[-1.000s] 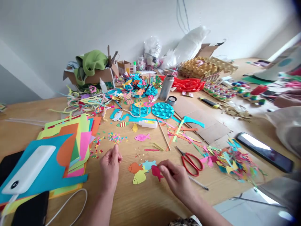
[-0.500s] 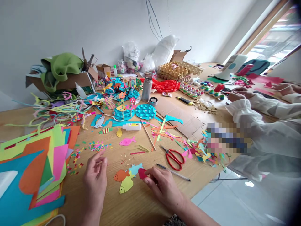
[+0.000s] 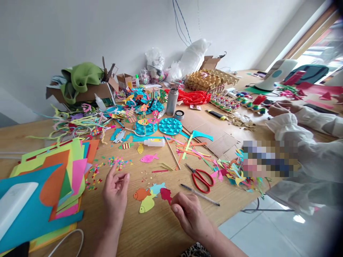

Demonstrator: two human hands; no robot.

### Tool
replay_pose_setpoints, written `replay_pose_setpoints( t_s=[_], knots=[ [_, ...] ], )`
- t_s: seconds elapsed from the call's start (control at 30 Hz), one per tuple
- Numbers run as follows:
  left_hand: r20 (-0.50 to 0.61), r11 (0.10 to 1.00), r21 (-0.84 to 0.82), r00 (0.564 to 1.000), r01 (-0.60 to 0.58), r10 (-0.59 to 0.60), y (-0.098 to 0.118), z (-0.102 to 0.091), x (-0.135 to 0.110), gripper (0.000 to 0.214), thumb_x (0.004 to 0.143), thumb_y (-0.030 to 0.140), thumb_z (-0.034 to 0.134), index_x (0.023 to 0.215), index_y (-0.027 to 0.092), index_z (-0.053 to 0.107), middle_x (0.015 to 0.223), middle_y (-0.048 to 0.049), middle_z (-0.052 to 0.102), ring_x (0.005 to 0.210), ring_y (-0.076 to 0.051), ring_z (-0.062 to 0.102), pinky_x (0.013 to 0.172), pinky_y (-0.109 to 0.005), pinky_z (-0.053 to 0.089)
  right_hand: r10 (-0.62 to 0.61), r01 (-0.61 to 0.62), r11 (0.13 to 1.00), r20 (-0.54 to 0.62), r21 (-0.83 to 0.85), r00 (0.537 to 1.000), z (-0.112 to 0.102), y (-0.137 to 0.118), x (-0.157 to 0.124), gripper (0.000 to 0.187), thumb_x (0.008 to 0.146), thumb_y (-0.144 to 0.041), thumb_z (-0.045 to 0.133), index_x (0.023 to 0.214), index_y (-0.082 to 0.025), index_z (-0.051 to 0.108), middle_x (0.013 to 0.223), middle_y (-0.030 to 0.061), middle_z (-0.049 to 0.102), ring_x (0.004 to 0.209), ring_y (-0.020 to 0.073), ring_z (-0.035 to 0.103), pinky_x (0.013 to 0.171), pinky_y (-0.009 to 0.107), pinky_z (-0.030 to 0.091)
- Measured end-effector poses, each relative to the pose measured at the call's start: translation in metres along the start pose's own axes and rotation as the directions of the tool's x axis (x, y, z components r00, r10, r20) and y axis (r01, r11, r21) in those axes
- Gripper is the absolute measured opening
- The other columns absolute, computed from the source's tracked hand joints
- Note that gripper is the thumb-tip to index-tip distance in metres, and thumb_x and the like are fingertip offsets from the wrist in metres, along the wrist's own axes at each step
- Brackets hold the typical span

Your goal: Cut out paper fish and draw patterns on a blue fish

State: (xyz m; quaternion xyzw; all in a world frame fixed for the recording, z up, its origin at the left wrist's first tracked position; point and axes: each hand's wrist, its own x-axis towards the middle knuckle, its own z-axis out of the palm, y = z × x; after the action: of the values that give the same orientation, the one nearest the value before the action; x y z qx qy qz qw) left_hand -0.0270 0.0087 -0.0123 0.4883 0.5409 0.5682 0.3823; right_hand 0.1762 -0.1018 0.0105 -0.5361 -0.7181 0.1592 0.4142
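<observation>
My right hand (image 3: 189,214) is closed in a loose fist on the wooden table, its fingertips beside the tail of a red paper fish (image 3: 166,195). I see nothing held in it. Left of the red fish lie an orange paper fish (image 3: 140,194), a light blue paper fish (image 3: 158,188) and a yellow-green paper fish (image 3: 147,205), overlapping one another. My left hand (image 3: 116,185) hovers or rests to their left, palm turned inward, index finger stretched and the others half curled, with nothing in it. A pen (image 3: 200,195) and red-handled scissors (image 3: 201,180) lie beyond my right hand.
Coloured paper sheets (image 3: 66,178) are stacked at the left. Paper confetti (image 3: 119,163), a glue bottle (image 3: 154,142), a pink paper fish (image 3: 149,157) and a wooden stick (image 3: 172,152) lie ahead. Paper scraps (image 3: 227,171) cover the right edge; another person's white sleeve (image 3: 285,132) is there.
My right hand has let go of the red fish and drawn back slightly right and toward me; more of the fish shows. My left hand stays empty. The camera view has shifted a little left.
</observation>
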Motion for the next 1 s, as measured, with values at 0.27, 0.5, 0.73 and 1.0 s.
replay_pose_setpoints(
  t_s=[0.27,0.5,0.73,1.0],
  knots=[
    [-0.01,0.998,-0.039,0.999,-0.042,0.042,-0.005,0.0,0.005,0.065,0.075,0.038,0.075,0.134,0.021,0.053,0.095,-0.007,0.069,0.087,-0.018,0.065,0.072,-0.027,0.056,0.088,-0.114,0.98,-0.158,-0.161,0.983,-0.026,0.01,0.013,0.019,0.1,-0.021,0.035,0.093,-0.021,0.054,0.061,-0.0019,0.056,0.048,0.0122,0.051,0.05,0.024,0.038],
    [0.027,0.997,-0.032,0.997,0.073,-0.072,0.003,0.001,-0.001,0.054,0.075,0.044,0.075,0.119,0.016,0.063,0.067,-0.0008,0.067,0.062,-0.015,0.064,0.064,-0.027,0.057,0.063,-0.07,0.993,-0.077,-0.099,0.995,-0.036,0.012,0.012,0.029,0.1,-0.026,0.037,0.075,-0.023,0.052,0.048,-0.0055,0.045,0.039,0.0107,0.041,0.043,0.025,0.03],
    [-0.043,0.997,-0.055,0.998,0.053,-0.055,0.0,0.002,0.002,0.05,0.073,0.044,0.075,0.114,0.017,0.064,0.073,-0.002,0.068,0.064,-0.015,0.065,0.061,-0.027,0.057,0.065,-0.08,0.99,-0.128,-0.12,0.99,-0.052,0.023,0.026,0.032,0.097,-0.031,0.044,0.067,-0.023,0.043,0.05,-0.0047,0.042,0.042,0.0106,0.041,0.045,0.025,0.031],
    [-0.055,0.996,-0.07,0.997,0.049,-0.053,0.0,0.001,0.004,0.047,0.074,0.04,0.075,0.114,0.018,0.064,0.073,-0.0016,0.068,0.06,-0.013,0.061,0.06,-0.025,0.056,-0.025,0.038,0.961,0.048,-0.274,0.999,-0.072,0.057,0.065,0.021,0.096,-0.023,0.048,0.114,-0.021,0.058,0.099,0.0101,0.066,0.092,0.0219,0.06,0.079,0.035,0.048]
  ],
)
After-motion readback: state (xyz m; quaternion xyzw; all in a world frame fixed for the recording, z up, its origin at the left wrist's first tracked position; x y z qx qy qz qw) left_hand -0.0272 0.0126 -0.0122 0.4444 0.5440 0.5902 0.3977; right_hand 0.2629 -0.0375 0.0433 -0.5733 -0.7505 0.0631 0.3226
